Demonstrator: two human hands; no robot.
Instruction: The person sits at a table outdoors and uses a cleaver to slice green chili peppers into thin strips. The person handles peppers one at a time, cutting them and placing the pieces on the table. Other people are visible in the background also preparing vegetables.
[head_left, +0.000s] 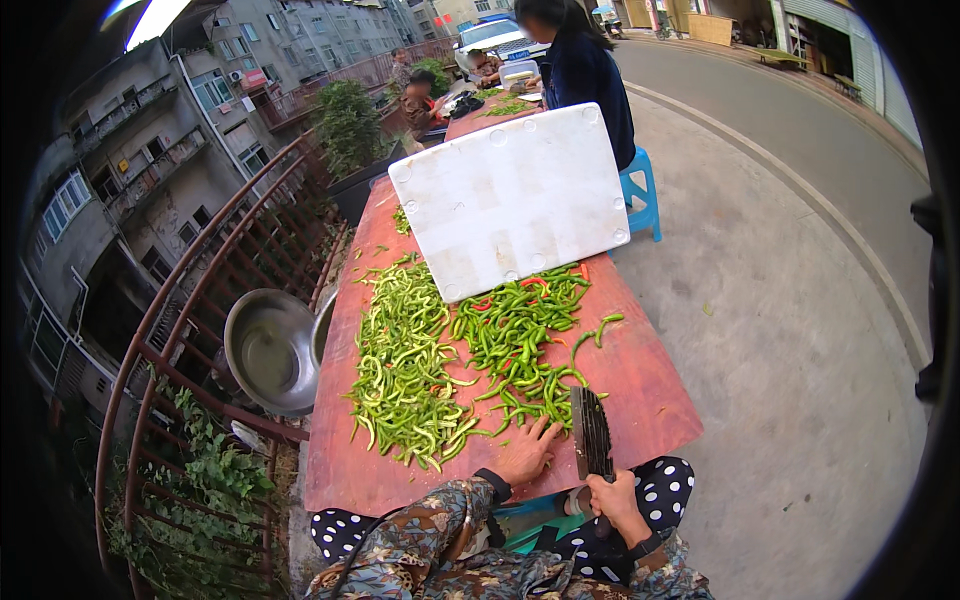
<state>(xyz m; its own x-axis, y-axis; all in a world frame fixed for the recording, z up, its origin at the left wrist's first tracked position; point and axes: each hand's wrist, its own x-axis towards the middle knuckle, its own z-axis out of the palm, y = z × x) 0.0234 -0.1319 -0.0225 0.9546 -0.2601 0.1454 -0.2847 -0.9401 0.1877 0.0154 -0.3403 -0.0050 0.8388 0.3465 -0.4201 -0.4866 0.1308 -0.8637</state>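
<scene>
My right hand grips the handle of a broad, dark-bladed kitchen knife, blade upward, over the table's near edge. Left of it, my left hand rests on the red wooden table, fingers spread. Its fingertips reach the near fringe of a heap of whole green chili peppers, with a few red ones mixed in. I cannot tell whether a pepper lies under them. Another heap, of slit green chili peppers with pale insides showing, spreads along the left half.
A white foam board leans upright behind both heaps. Metal basins stand left of the table, beside a rusty railing. Beyond the board a person in dark clothing sits on a blue plastic stool; other people sit farther back.
</scene>
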